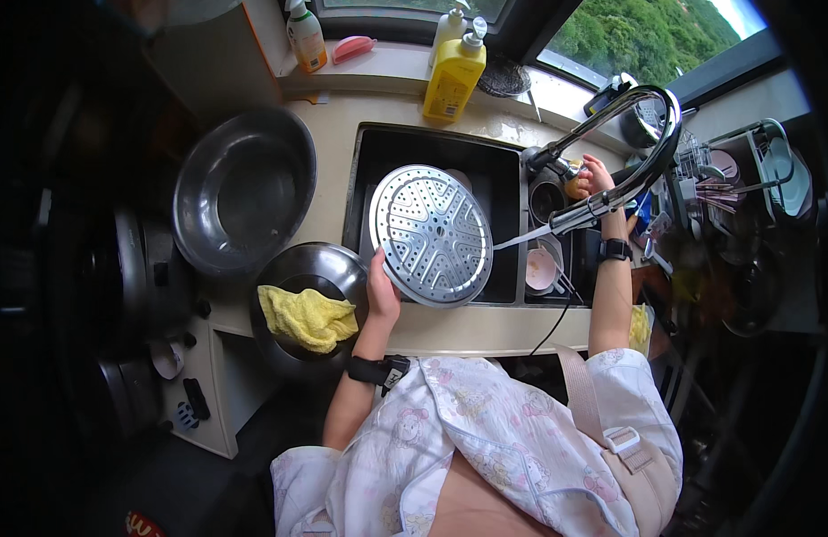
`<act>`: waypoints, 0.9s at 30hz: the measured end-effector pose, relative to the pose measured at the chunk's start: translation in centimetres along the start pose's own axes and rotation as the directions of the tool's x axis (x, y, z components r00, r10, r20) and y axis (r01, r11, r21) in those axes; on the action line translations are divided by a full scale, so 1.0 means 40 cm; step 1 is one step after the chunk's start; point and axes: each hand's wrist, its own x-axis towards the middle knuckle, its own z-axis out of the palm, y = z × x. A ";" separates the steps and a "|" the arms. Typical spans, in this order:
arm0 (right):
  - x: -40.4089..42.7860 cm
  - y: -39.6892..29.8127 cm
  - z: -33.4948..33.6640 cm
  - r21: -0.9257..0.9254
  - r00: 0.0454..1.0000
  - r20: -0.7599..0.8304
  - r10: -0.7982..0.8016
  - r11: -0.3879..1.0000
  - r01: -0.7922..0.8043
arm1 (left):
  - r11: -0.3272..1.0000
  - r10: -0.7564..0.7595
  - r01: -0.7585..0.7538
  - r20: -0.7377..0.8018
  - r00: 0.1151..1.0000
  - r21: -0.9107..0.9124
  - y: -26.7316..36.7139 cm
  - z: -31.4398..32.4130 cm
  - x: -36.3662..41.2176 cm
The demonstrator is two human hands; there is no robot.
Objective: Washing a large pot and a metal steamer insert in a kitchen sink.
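My left hand (382, 287) grips the lower left rim of a round perforated metal steamer plate (431, 235), tilted over the large basin of a dark double sink (501, 168). Water runs from the chrome faucet (588, 208) toward the plate's right edge. Behind the faucet, my right hand (594, 176) is raised near its base, with the fingers bent beside a yellowish-brown object (576, 182); whether it holds this is unclear. The smaller basin contains a pink bowl (541, 268), chopsticks and a dark round container (547, 200).
A large metal basin (246, 194) stands left of the sink. Nearer, a yellow cloth (306, 319) lies on a metal pan or lid (320, 262). A yellow pump bottle (454, 77) stands behind the sink. A dish rack (756, 161) with dishes is at the right.
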 end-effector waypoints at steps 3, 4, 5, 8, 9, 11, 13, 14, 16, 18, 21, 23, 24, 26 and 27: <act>-0.218 0.054 0.116 0.125 0.985 0.150 -0.084 0.990 0.066 | 0.998 0.064 -0.063 -0.074 0.995 0.016 0.002 -0.003 0.014; -0.274 0.071 0.181 0.114 0.970 0.243 -0.018 0.993 -0.011 | 0.996 0.084 -0.084 -0.069 0.994 -0.005 0.003 -0.004 0.017; -0.322 0.074 0.240 0.235 0.954 0.294 0.058 0.963 -0.130 | 0.996 0.086 -0.086 -0.066 0.994 -0.007 0.010 -0.008 0.019; -0.381 0.090 0.290 0.138 0.962 0.255 0.101 0.981 -0.139 | 0.999 0.054 -0.054 -0.065 0.996 0.003 0.024 -0.006 0.029; -0.387 0.095 0.296 0.126 0.969 0.217 0.117 0.981 -0.146 | 0.999 0.054 -0.054 -0.058 0.997 -0.001 0.022 -0.005 0.034; -0.373 0.136 0.310 0.066 0.984 0.134 0.119 0.989 -0.129 | 0.997 0.077 -0.078 -0.047 0.996 -0.027 0.017 -0.003 0.050; -0.369 0.141 0.355 -0.266 0.989 0.126 0.076 0.963 -0.040 | 0.995 0.070 -0.074 -0.075 0.995 -0.060 0.016 0.004 0.048; -0.373 0.142 0.399 -0.434 0.997 0.072 -0.026 0.899 0.055 | 0.991 0.127 -0.130 -0.110 0.986 -0.018 0.006 -0.009 0.054; -0.380 0.119 0.469 -0.595 0.998 0.034 -0.044 0.802 0.056 | 0.971 0.229 -0.215 -0.143 0.963 0.106 0.002 -0.015 0.052; -0.332 0.111 0.514 -0.934 0.948 0.123 -0.292 0.290 0.211 | 0.727 0.485 -0.346 -0.088 0.870 0.593 -0.022 -0.038 0.050; -0.187 0.011 0.585 -0.861 0.935 -0.028 -0.352 0.484 0.157 | 0.601 0.487 -0.314 -0.025 0.873 0.735 0.037 0.016 0.001; -0.107 -0.103 0.618 -0.633 0.913 -0.138 -0.383 0.743 0.216 | 0.510 0.528 -0.338 0.023 0.849 0.791 0.047 0.021 -0.003; -0.103 -0.177 0.670 -0.470 0.947 -0.141 -0.288 0.861 0.192 | 0.503 0.539 -0.339 0.018 0.842 0.795 0.056 0.010 -0.001; -0.082 -0.289 0.724 -0.377 0.917 -0.173 -0.360 0.884 0.276 | 0.461 0.601 -0.386 0.039 0.798 0.799 0.060 0.002 0.002; -0.089 -0.343 0.755 -0.451 0.901 -0.190 -0.391 0.850 0.274 | 0.438 0.635 -0.406 0.043 0.771 0.802 0.066 -0.007 0.005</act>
